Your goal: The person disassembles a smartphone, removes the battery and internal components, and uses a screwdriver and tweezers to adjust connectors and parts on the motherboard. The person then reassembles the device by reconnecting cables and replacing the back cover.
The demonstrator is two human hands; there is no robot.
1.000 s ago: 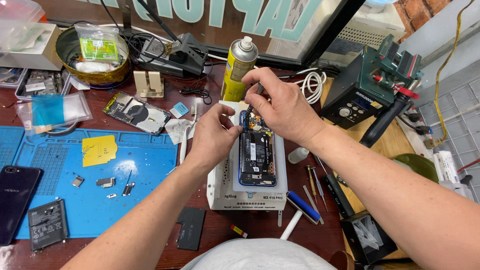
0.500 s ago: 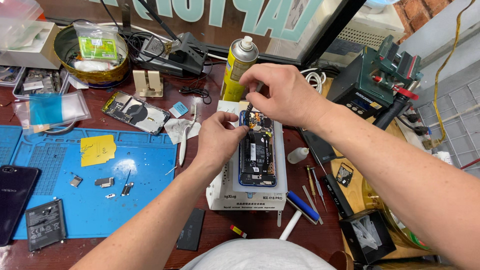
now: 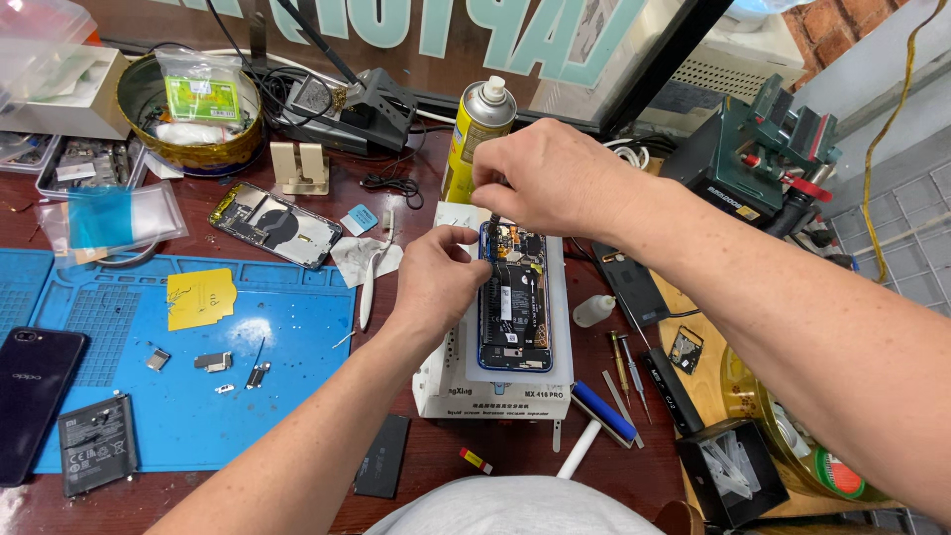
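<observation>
An opened blue-framed phone (image 3: 515, 302) lies face down on a white heating pad box (image 3: 495, 391), its battery and circuit board exposed. My left hand (image 3: 436, 277) rests against the phone's left edge, fingers pinched at its top left corner. Above the top end, my right hand (image 3: 550, 178) grips a thin dark tool (image 3: 494, 216) whose tip points down at the upper circuit board. A yellow spray can (image 3: 474, 139) stands just behind both hands.
A blue work mat (image 3: 198, 367) at left carries small metal parts, a yellow note, a loose battery (image 3: 96, 441) and a dark phone (image 3: 35, 396). Another opened phone (image 3: 275, 224) lies behind it. Screwdrivers and tweezers (image 3: 624, 367) lie right of the pad; a soldering station (image 3: 763, 154) stands far right.
My right hand has shifted left and lowered the tool tip onto the phone's top end. My left hand stays at the phone's left edge, pinching closer to the corner.
</observation>
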